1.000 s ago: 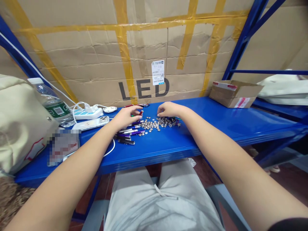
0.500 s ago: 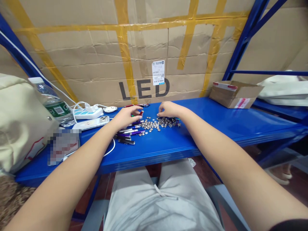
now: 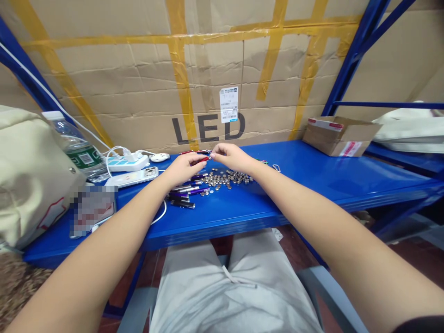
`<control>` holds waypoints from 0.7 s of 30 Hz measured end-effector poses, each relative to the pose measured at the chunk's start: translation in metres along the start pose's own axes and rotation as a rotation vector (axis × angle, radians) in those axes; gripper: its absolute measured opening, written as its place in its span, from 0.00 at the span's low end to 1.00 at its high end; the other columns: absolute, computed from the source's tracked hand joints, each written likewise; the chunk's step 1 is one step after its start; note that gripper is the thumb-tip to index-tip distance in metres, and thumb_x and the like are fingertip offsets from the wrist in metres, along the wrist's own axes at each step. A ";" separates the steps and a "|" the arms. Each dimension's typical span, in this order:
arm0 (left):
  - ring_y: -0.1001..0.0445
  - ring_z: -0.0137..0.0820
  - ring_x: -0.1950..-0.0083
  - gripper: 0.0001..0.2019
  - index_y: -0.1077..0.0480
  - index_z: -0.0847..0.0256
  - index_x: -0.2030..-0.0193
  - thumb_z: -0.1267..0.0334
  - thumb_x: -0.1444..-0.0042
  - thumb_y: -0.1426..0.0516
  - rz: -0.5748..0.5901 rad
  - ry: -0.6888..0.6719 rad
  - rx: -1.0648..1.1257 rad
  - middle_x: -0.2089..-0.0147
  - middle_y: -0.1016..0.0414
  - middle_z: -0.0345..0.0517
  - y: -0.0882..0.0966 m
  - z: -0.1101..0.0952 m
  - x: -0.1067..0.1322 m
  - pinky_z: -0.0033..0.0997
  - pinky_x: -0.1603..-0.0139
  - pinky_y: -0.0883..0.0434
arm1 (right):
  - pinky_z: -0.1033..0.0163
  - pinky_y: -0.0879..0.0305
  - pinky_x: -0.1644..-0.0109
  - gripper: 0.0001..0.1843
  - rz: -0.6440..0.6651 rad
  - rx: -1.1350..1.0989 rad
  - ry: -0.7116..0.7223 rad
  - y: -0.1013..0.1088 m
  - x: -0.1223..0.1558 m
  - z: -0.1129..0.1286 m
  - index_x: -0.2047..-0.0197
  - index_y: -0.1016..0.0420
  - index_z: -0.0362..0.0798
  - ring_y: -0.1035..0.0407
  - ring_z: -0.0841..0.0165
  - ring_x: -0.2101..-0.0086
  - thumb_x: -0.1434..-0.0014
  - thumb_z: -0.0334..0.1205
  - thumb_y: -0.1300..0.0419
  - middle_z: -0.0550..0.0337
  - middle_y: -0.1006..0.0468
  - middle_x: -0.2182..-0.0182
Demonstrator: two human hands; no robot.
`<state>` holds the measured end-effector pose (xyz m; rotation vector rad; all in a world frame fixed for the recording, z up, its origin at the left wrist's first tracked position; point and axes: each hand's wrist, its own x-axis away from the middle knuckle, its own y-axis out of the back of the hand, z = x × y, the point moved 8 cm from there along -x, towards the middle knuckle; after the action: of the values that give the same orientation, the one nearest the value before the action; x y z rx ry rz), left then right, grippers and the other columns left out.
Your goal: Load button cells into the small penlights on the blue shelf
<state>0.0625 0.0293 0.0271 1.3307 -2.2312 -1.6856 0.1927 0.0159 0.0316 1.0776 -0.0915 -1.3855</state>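
Note:
My left hand [image 3: 182, 169] rests at the back of the blue steel shelf [image 3: 312, 182], its fingertips on a small red pen-shaped item [image 3: 204, 159]. My right hand [image 3: 231, 157] reaches across from the other side, its fingertips meeting that red piece. Below both hands lies a loose heap of silver button cells [image 3: 222, 179]. Several slim purple and black pen-like tubes [image 3: 181, 199] lie fanned out beside the heap, under my left wrist. Further red pens [image 3: 194, 151] lie behind my left hand, partly hidden by it.
A white power strip [image 3: 126, 162], a phone [image 3: 132, 176] and a water bottle [image 3: 78, 148] stand at the left, beside a beige bag [image 3: 31, 180]. A small cardboard box [image 3: 340, 137] sits on the right of the shelf. A large taped carton [image 3: 208, 69] closes off the back.
My right hand has moved left, off the heap of button cells and up to the red item. My left hand has stayed almost still.

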 end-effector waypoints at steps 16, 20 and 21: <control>0.30 0.36 0.56 0.15 0.27 0.62 0.53 0.60 0.37 0.52 -0.220 -0.227 -0.290 0.60 0.28 0.50 0.003 -0.029 0.005 0.35 0.52 0.34 | 0.64 0.45 0.71 0.16 -0.051 -0.051 -0.203 -0.019 0.001 0.005 0.78 0.46 0.50 0.42 0.70 0.76 0.38 0.36 0.57 0.61 0.36 0.80; 0.30 0.38 0.55 0.15 0.27 0.62 0.54 0.60 0.36 0.53 -0.203 -0.254 -0.408 0.59 0.28 0.53 -0.001 -0.036 0.004 0.38 0.51 0.35 | 0.64 0.48 0.76 0.16 0.015 -0.230 -0.313 -0.025 0.003 0.001 0.78 0.49 0.51 0.48 0.72 0.82 0.38 0.35 0.59 0.64 0.41 0.84; 0.30 0.38 0.56 0.15 0.27 0.62 0.54 0.60 0.36 0.53 -0.198 -0.253 -0.378 0.59 0.28 0.52 -0.001 -0.036 0.003 0.37 0.52 0.35 | 0.64 0.48 0.76 0.17 0.012 -0.200 -0.307 -0.022 0.003 0.002 0.78 0.48 0.51 0.47 0.72 0.81 0.37 0.35 0.59 0.64 0.41 0.84</control>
<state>0.0788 0.0002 0.0400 1.3377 -1.7985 -2.3182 0.1760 0.0168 0.0167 0.6931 -0.1782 -1.5071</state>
